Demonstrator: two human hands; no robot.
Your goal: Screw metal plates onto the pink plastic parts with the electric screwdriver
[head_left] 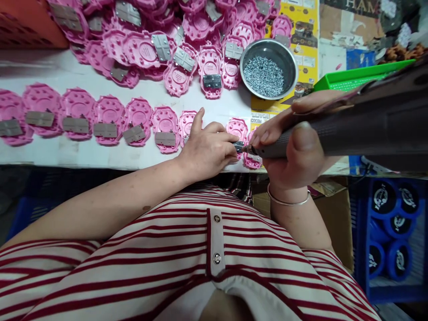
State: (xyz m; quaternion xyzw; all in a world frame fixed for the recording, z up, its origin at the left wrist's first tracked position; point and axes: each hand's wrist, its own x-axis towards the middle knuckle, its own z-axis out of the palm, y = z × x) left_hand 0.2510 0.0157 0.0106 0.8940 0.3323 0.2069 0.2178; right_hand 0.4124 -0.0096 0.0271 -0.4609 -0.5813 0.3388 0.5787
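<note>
Working at a white tabletop [150,92], gripping a dark grey, cylindrical screwdriver [361,127] in a right hand [296,158] at three o'clock, wrapping fingers and thumb closely around its barrel. Aiming its metal tip [248,150] toward nine o'clock, holding it right at a small grey metal plate [238,146] on a scalloped pink plastic casing [237,127] near the dial's centre. Bending the fingers of a half-closed left hand [210,149] over the same plate from nine o'clock, sticking one finger out toward twelve; pinching or only pressing, cannot tell. Facing a heap of similar pink casings [145,51] between eleven and twelve o'clock, and a round steel bowl [290,76] of small silvery screws [264,76] at one. Having at nine o'clock a row of pink casings [77,104] bearing grey plates, at ten an orange-red perforated plastic crate [23,22], at two a shallow bright green plastic tray [354,75]. Wearing a red-and-white striped shirt [160,258] and, on the right wrist, a thin silvery bangle [290,204].
</note>
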